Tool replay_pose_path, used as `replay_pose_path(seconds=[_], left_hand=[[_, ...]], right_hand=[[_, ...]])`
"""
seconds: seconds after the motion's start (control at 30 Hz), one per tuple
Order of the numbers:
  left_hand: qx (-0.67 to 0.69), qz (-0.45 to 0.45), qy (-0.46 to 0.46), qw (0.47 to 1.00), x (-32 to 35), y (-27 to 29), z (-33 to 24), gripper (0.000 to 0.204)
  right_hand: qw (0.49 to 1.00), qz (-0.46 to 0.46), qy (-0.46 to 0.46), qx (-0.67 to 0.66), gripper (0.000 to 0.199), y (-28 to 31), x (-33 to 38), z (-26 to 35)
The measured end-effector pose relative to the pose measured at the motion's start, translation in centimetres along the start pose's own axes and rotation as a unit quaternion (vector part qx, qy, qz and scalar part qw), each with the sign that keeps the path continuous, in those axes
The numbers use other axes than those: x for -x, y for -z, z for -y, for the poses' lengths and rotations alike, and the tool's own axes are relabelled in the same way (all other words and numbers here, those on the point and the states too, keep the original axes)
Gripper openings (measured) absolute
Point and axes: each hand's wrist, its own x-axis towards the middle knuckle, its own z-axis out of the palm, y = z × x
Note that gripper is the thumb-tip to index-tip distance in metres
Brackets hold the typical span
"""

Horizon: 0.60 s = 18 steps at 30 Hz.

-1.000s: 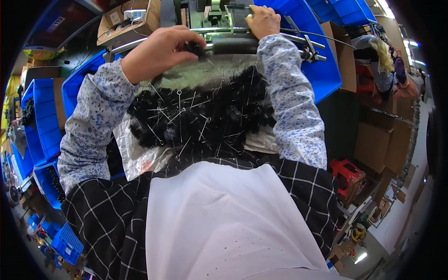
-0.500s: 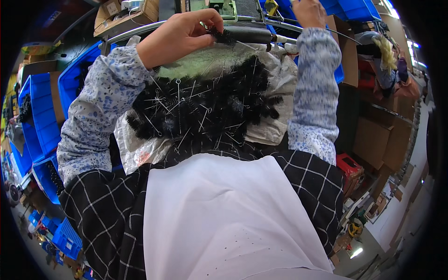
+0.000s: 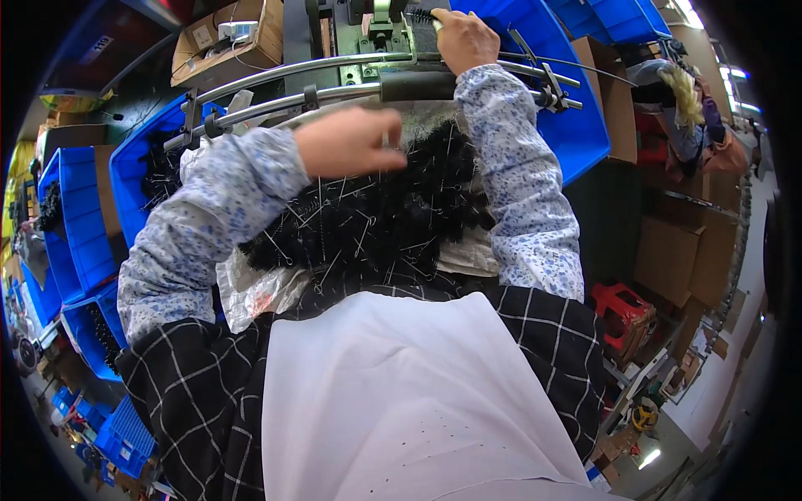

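A heap of black-bristled wire brushes (image 3: 368,221) with looped metal stems lies in front of me on a pale sheet (image 3: 263,280). Over its far left part hovers my left hand (image 3: 355,144), smeared by motion, so its fingers and anything in them cannot be made out. At the green-lit metal machine (image 3: 380,46), beyond the rails, my right hand (image 3: 466,40) is closed, its fingertips pinching a small black wire brush (image 3: 419,15) that points left toward the machine's middle.
Curved metal rails (image 3: 276,108) with a dark padded sleeve (image 3: 418,86) cross between the heap and the machine. A blue bin (image 3: 576,134) stands at the right, and more blue bins (image 3: 83,217) at the left. A cardboard box (image 3: 230,42) sits at the far left.
My left hand has left the rail, where it held a black brush, and moved nearer over the heap. My right hand has swung left and in to the machine.
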Motion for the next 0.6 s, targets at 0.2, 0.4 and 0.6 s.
replay_pose_path(seconds=[0.2, 0.4, 0.6], left_hand=[[-0.162, 0.195, -0.004, 0.967, -1.6, -3.1, -0.8, 0.048], [-0.104, 0.206, -0.032, 0.973, -1.4, -3.6, -0.6, 0.045], [0.077, 0.096, -0.045, 0.991, 0.0, -1.2, -1.0, 0.028]], right_hand=[[0.997, 0.002, 0.016, 0.070, 0.023, -1.1, -0.1, -0.5], [0.999, -0.006, 0.027, 0.022, 0.024, -2.0, -0.5, -0.5], [0.999, -0.004, 0.024, 0.025, 0.025, -2.2, -0.6, -0.4]])
